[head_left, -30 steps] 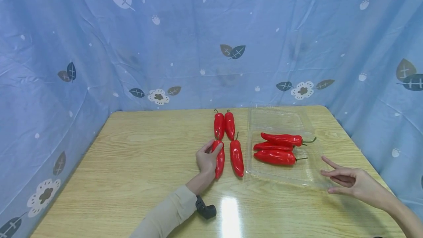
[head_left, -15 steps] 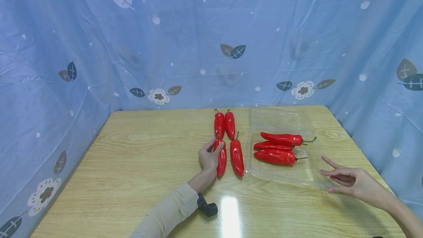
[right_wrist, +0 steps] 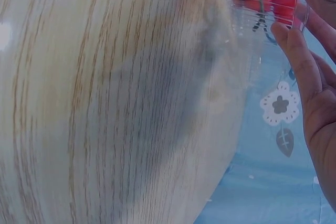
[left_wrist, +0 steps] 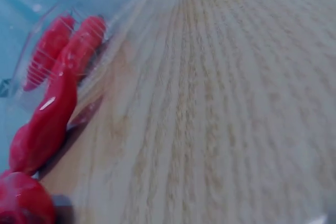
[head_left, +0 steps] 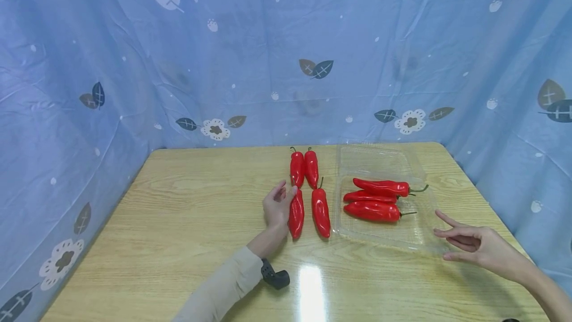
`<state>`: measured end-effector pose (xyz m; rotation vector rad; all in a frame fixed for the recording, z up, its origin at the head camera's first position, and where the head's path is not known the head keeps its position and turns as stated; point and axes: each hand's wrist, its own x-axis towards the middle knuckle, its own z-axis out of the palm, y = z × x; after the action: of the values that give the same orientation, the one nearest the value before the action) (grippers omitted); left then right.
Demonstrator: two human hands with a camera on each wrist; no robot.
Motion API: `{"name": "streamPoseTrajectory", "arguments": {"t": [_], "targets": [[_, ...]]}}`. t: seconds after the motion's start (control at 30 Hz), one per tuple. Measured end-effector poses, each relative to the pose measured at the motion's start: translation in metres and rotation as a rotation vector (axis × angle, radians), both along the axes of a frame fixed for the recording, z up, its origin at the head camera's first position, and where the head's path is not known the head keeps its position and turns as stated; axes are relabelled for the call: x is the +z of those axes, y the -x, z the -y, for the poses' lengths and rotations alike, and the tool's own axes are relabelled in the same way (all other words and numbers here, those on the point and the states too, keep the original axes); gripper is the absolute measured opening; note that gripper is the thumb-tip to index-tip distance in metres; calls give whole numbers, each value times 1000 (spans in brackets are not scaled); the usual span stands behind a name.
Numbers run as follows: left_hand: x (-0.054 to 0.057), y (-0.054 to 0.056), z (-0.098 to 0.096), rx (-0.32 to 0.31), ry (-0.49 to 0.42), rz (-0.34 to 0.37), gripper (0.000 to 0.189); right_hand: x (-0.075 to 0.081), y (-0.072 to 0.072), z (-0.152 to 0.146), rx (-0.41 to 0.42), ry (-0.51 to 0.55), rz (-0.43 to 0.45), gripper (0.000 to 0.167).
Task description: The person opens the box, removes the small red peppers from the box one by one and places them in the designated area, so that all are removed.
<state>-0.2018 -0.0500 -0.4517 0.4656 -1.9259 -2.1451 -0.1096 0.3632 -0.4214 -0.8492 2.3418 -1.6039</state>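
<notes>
imo the front-left red pepper (head_left: 296, 216) of the 4 on the table (head_left: 201, 202) looks light, firm and slick, so pinch mid-body; left hand (head_left: 276, 208) is loosely parted, gripping nothing, right hand (head_left: 475, 247) relaxed by the clear tray (head_left: 389, 235).

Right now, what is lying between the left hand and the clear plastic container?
The head view shows two red peppers there, side by side, one next to the left hand, the other nearer the container.

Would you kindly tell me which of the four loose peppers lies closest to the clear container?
The near-right pepper: it lies just left of the container, while the other three are farther from it.
</notes>
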Motion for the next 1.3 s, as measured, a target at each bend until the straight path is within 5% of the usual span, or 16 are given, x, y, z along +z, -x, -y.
{"name": "streamPoseTrajectory", "arguments": {"t": [0.17,0.47,0.8,1.1,1.3], "targets": [[8,-9,6,-108,-13,-84,52,0,0,0,-2,4,7,35],[30,-41,-2,-434,93,-293,47,0,-1,-1,11,26,8,36],[40,-74,-34,-652,14,-353,45,0,-1,-1,17,34,-9,36],[54,-76,-56,-751,-3,-425,40,1,-2,0,10,11,-7,35],[34,-51,-74,-803,98,-577,32,0,-1,2,6,4,-15,37]]}}
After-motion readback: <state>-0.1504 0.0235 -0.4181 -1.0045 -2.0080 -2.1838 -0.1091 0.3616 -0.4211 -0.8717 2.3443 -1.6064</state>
